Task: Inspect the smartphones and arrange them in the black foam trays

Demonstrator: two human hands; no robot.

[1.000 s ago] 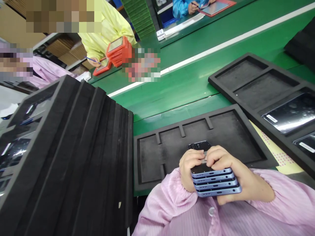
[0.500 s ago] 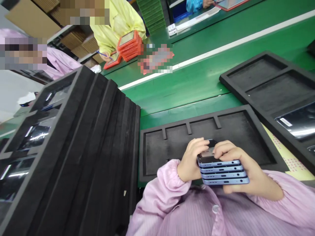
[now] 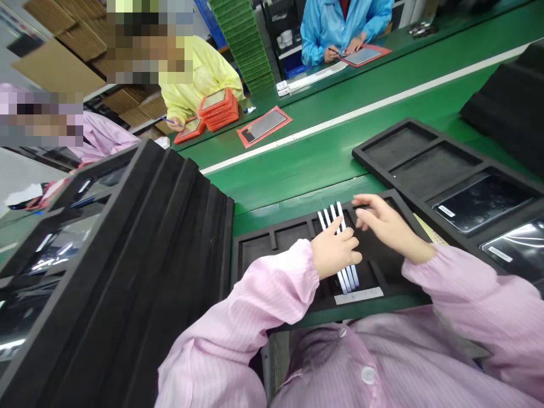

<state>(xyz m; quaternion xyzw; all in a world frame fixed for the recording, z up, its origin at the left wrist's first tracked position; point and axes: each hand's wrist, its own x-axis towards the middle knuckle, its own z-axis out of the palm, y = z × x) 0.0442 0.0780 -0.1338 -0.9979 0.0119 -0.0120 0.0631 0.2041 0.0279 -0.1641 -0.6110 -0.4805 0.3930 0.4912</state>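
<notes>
Several blue-edged phones point(image 3: 341, 216) stand on their long edges, side by side, in a slot of the black foam tray point(image 3: 263, 249) in front of me. My left hand point(image 3: 335, 252) lies on top of them with its fingers curled over their edges. My right hand point(image 3: 382, 226) rests against the right side of the row, fingers stretched out and holding nothing. A pale strip point(image 3: 358, 295) lies in the tray by the near ends of the phones.
A tall stack of black foam trays point(image 3: 127, 283) leans at my left. At right, a second foam tray point(image 3: 403, 153) holds dark phones point(image 3: 480, 201). The green conveyor belt point(image 3: 318, 147) runs behind, with red trays point(image 3: 263, 126) and other people working across it.
The stack of phones has gone from held flat at my chest to standing on edge in the tray. Both hands reached forward with it. My right hand has let go and opened.
</notes>
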